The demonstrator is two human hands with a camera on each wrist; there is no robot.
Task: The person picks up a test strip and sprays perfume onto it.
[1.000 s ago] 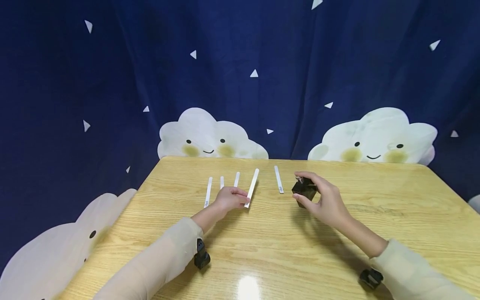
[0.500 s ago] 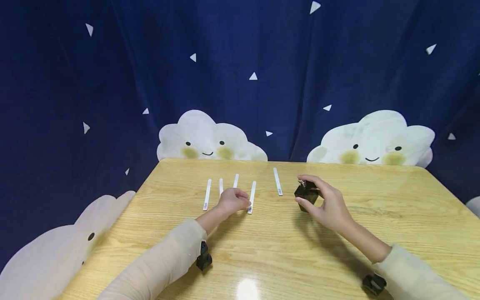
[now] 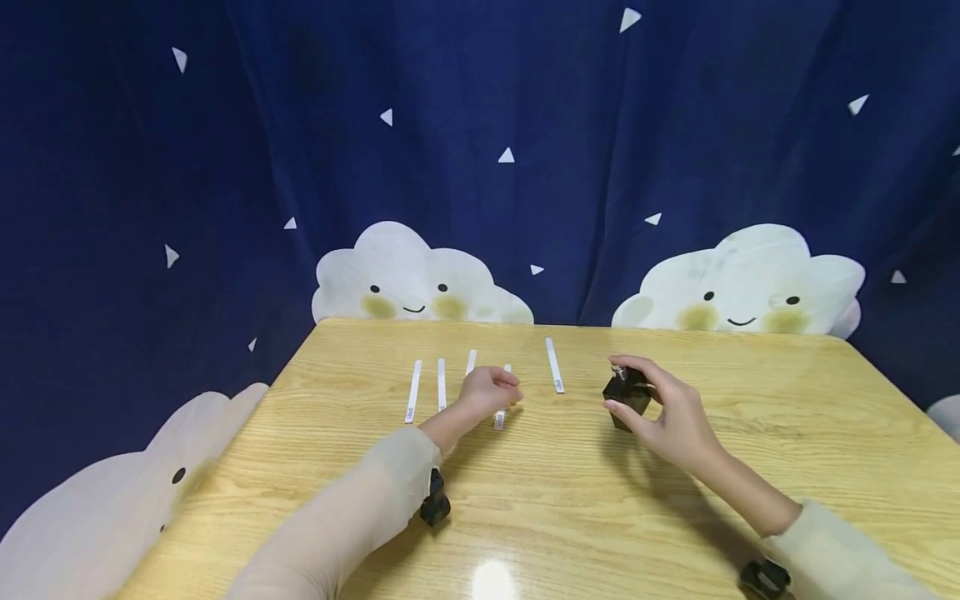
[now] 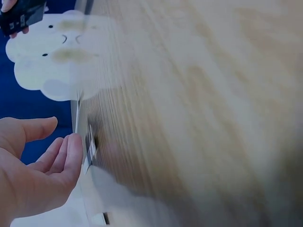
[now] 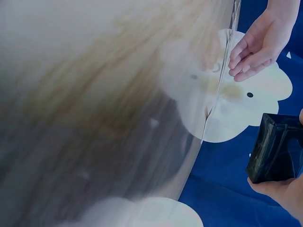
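Note:
My right hand (image 3: 678, 421) grips a black, square-sided perfume bottle (image 3: 627, 404) above the table, fingertip near its silver spray top and thumb on the lower side. In the right wrist view the bottle (image 5: 272, 153) shows its glossy dark glass. My left hand (image 3: 486, 392) hovers above a white paper test strip (image 3: 500, 422), hiding its middle. In the left wrist view that hand (image 4: 45, 175) has its thumb apart from loosely bent fingers, with nothing between them.
On the wooden table (image 3: 570, 500), several more strips lie left of the left hand, such as the leftmost strip (image 3: 413, 393). A separate strip (image 3: 554, 365) lies between the hands, toward the back. A dark blue curtain (image 3: 570, 100) with clouds hangs behind.
My left hand has put down the strip it held, let go, and shifted right over it. The right hand moves slightly right with the bottle.

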